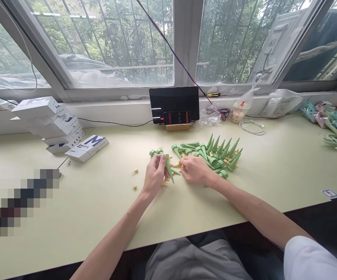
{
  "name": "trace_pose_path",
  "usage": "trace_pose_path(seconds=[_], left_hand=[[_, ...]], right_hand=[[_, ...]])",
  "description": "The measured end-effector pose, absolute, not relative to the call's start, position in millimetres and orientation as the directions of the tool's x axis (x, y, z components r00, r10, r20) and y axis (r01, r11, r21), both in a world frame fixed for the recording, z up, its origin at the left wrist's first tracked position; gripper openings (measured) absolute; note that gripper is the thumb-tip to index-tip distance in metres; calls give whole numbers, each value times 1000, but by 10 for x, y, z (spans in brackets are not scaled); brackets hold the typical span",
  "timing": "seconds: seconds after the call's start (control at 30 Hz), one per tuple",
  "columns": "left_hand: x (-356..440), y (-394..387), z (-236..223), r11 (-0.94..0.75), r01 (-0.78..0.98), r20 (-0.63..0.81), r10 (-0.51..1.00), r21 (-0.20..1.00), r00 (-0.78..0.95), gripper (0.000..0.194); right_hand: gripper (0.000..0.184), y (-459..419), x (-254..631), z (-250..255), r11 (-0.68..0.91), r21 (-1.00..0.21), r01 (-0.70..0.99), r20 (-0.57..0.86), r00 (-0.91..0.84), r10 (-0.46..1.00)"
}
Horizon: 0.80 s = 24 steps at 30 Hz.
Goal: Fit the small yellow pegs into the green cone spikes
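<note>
My left hand (156, 171) is closed around a green cone-shaped spike (169, 169), its ribbed cap end up and its point slanting down toward me. Close to it, my right hand (196, 169) has its fingers pinched together at a small yellow piece (176, 165); the fingertips are partly hidden. A pile of green spikes (212, 153) lies just beyond my right hand, some standing point up, with more yellow pieces (229, 158) among them. Other green caps (153, 153) show behind my left hand. Two loose yellow pieces, one nearer (135, 187) and one farther (135, 171), lie to the left.
White boxes (60, 124) are stacked at the left, one box (87, 148) lying in front. A phone (177, 118) leans on a dark screen (174, 99) by the window. A bagged cup (240, 111), a coiled cable (252, 127) and pastel plastic items (331, 116) lie right.
</note>
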<state>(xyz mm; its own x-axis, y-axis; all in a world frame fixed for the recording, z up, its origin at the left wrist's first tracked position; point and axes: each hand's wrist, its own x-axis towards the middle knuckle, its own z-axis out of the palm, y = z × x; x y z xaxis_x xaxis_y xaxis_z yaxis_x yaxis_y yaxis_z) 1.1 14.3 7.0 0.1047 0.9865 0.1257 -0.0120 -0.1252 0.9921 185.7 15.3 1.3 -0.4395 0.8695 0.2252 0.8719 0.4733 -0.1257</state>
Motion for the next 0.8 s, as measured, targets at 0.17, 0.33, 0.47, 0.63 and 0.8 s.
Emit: trace_pose_path(seconds=[0.17,0.33,0.47,0.63,0.8], left_hand=[[4,154,56,-110,-26,112,987,994,112,38],[10,146,67,-102,-25,104,988,995,116,39],[12,135,72,-87,-13,88,989,996,119,39],[14,121,70,-88,-6,88,988,996,130,40],[28,112,85,-85,7,83,988,996,131,39]], right_hand=[[12,131,1848,16,500,-118,858,203,-472,858],[13,147,1832,-22,504,-117,856,198,-477,856],[19,158,1809,-42,501,-146,853,200,-471,859],[24,138,1775,-30,538,-244,807,368,-436,821],[24,105,1744,-28,669,-358,651,586,-401,704]])
